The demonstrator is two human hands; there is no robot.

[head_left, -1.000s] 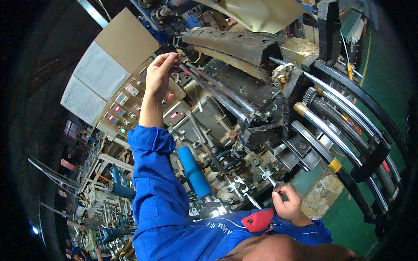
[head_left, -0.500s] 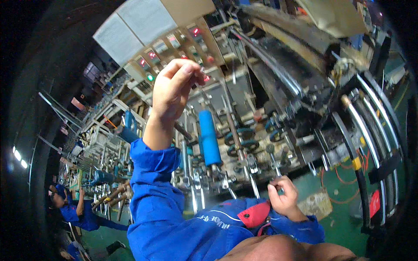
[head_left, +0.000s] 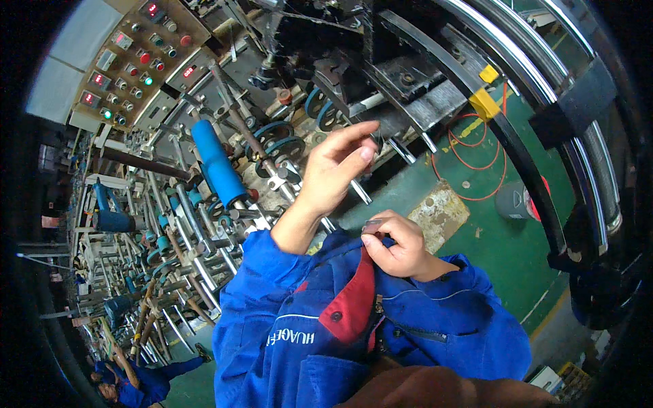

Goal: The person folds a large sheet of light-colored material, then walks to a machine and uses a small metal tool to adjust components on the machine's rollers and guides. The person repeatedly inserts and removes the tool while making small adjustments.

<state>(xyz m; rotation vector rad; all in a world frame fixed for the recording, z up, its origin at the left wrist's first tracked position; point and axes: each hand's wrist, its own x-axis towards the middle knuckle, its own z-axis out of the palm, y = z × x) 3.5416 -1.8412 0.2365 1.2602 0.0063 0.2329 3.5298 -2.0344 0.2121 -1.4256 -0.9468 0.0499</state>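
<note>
My left hand (head_left: 328, 171) is raised in front of my chest, near the ends of several metal bars. Its index finger reaches forward and the thumb lies against the fingers; what they pinch, if anything, is too small to make out. Lower and to the right, close to my jacket's red flap (head_left: 352, 299), my right hand (head_left: 403, 250) is closed. Between its thumb and forefinger it pinches a small thin flat greyish piece (head_left: 371, 226), whose kind I cannot tell. The two hands are apart.
A blue roller (head_left: 218, 163) and steel shafts fill the machine at left, below a lit control panel (head_left: 129, 68). Curved chrome bars (head_left: 517, 58) stand at right. An orange hose (head_left: 503, 160), a dark bucket (head_left: 511, 202) and a stained board (head_left: 441, 212) lie beyond. Another person (head_left: 146, 386) is lower left.
My view has swung right, away from the control panel. My left hand has come down from before the panel, and my hands are closer together. A flat piece now shows in my right hand.
</note>
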